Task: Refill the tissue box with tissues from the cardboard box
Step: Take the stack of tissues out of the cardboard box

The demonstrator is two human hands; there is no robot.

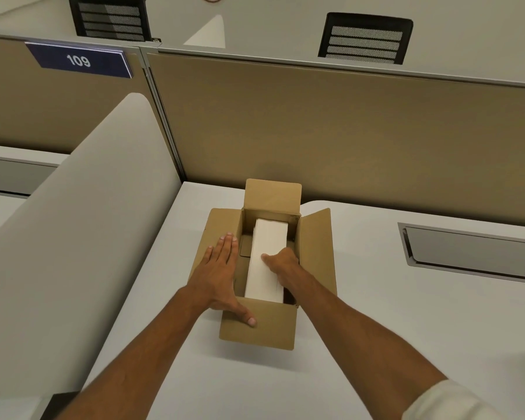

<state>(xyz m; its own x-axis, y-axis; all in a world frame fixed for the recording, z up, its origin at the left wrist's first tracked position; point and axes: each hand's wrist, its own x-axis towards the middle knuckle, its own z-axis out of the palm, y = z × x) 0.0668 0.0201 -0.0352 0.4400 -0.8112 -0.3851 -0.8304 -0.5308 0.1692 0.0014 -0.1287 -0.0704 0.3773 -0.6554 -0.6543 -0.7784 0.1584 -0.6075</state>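
Observation:
An open brown cardboard box stands on the white desk, all its flaps folded outward. Inside lies a long white stack of tissues. My left hand rests flat, fingers spread, on the box's left flap, with the thumb on the near flap. Reaching into the box from the right, my right hand curls its fingers over the right side of the tissue stack, thumb on top. No tissue box is in view.
The white desk is bounded by a tan partition behind and a curved white divider on the left. A recessed metal cable tray sits at the right. Two black chairs stand beyond the partition.

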